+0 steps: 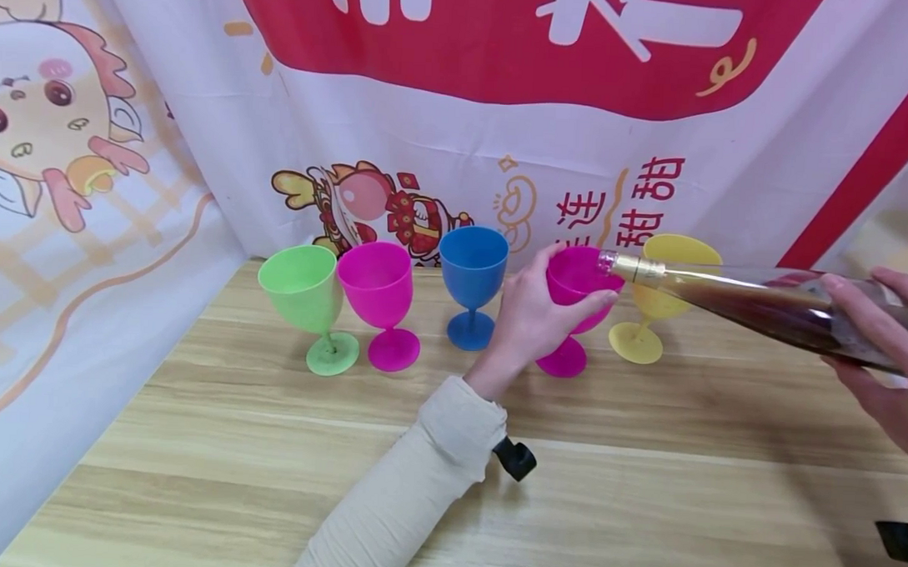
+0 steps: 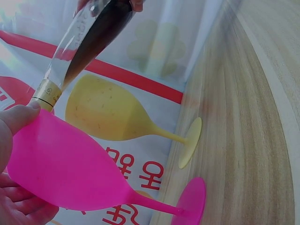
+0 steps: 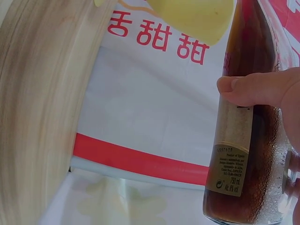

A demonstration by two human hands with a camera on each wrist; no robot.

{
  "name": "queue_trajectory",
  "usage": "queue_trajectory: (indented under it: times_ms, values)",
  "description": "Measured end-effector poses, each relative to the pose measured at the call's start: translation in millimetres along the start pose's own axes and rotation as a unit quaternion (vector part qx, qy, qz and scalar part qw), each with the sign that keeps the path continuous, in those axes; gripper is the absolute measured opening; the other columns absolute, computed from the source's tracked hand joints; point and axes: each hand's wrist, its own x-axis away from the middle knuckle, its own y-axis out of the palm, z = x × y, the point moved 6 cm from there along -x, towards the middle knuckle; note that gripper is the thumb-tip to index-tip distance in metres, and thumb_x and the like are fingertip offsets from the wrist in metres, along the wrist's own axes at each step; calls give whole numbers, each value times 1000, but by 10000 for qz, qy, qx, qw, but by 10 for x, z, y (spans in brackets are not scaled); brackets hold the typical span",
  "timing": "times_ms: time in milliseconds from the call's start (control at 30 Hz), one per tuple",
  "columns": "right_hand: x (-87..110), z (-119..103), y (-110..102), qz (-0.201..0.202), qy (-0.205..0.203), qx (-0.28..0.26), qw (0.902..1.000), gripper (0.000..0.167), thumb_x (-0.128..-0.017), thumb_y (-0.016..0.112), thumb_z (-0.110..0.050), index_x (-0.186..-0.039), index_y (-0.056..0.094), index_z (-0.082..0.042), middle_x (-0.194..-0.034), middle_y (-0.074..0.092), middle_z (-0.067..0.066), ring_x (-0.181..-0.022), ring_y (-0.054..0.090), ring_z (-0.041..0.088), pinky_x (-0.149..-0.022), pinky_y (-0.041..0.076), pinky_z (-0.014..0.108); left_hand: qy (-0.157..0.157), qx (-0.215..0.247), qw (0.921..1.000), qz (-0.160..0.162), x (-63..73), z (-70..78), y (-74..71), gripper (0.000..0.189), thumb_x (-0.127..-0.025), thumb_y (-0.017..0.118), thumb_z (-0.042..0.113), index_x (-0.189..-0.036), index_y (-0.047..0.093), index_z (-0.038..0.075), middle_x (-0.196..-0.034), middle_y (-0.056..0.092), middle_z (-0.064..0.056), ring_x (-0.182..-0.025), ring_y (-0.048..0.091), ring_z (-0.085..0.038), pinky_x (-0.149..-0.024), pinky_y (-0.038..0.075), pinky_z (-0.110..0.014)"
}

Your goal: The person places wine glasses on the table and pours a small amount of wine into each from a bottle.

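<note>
My left hand [image 1: 539,307] grips the bowl of a magenta goblet [image 2: 70,164], thumb near the rim on one side and fingers on the other. The goblet stands on its round foot. In my right hand [image 1: 890,357] is a clear glass wine bottle [image 3: 243,136] with dark brown liquid and a pale label, held almost level with its neck to the left. The gold-collared mouth [image 1: 635,269] lies over the goblet's rim, and the liquid reaches into the neck. Right behind the bottle stands a yellow goblet [image 2: 108,110], partly covered by it in the head view.
Left of my left hand stand a blue goblet [image 1: 473,267], another magenta goblet [image 1: 379,289] and a light green goblet [image 1: 303,291], in a row along the back of the wooden table [image 1: 268,444]. A printed cloth [image 1: 430,116] hangs right behind them.
</note>
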Motion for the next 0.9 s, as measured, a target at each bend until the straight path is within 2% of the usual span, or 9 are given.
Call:
queue_trajectory:
  times_ms: [400, 567, 700, 900]
  values:
    - [-12, -4, -2, 204, 31, -92, 9997, 82, -105, 19, -75, -156, 53, -22, -150, 47, 39, -132, 43, 62, -135, 23, 39, 28, -25, 10000, 27, -5, -1, 2, 85, -88, 84, 49, -156, 46, 15, -138, 68, -5, -122, 66, -23, -79, 64, -27]
    - [-14, -22, -11, 59, 28, 65, 10000, 81, -105, 15, -73, -159, 50, -23, -152, 45, 38, -134, 42, 61, -135, 23, 42, 27, -38, 10000, 26, -4, -5, 2, 84, -88, 84, 49, -156, 47, 16, -137, 68, -5, -122, 67, -23, -79, 64, -27]
    - [-11, -36, -26, -136, -22, 355, 9993, 80, -106, 8, -69, -162, 44, -25, -153, 43, 37, -137, 41, 60, -130, 33, 55, 20, -41, 10000, 26, -3, -4, 0, 84, -88, 85, 49, -155, 47, 16, -137, 68, -5, -121, 67, -23, -79, 64, -27]
    - [-14, -38, -28, -76, -59, 318, 9994, 79, -107, 10, -69, -161, 45, -24, -155, 43, 37, -136, 41, 61, -133, 29, 51, -1, -63, 10000, 27, -6, -5, 3, 83, -88, 85, 49, -155, 47, 17, -137, 68, -5, -121, 67, -23, -79, 64, -27]
